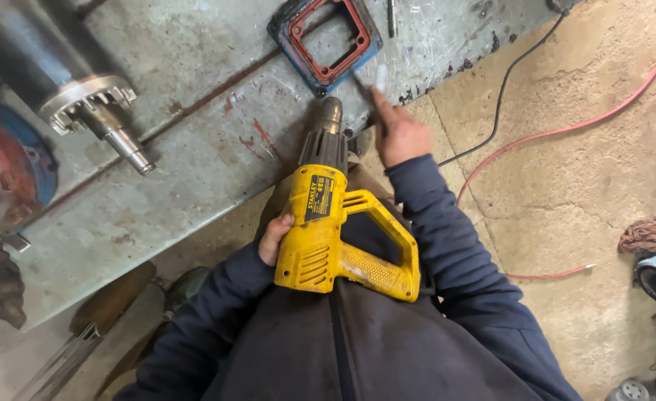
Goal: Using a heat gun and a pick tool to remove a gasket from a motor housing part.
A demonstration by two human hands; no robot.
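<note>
While you lean over the bench: your body crowds its edge.
Left hand [274, 238]: clamped on the yellow heat gun [339, 234], nozzle toward the square gasket frame [325, 37].
Right hand [400, 134]: closed on a thin scraper [363, 85] touching the frame's corner.
Around: metal bench [194, 171], flanged shaft [94, 111], red hose [565, 130] on the floor.
Label: black rectangle on the gun's top.

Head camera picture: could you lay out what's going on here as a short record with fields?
Left hand: left hand grips the body of a yellow plastic heat gun, its metal nozzle aimed at the bench.
Right hand: right hand holds a thin blade-like tool, blurred, at the edge of a square blue metal frame with a red gasket.
Surface: worn grey metal workbench.
Also on bench: steel shaft with a toothed flange.
Floor: red hose and black cable on concrete.
</note>
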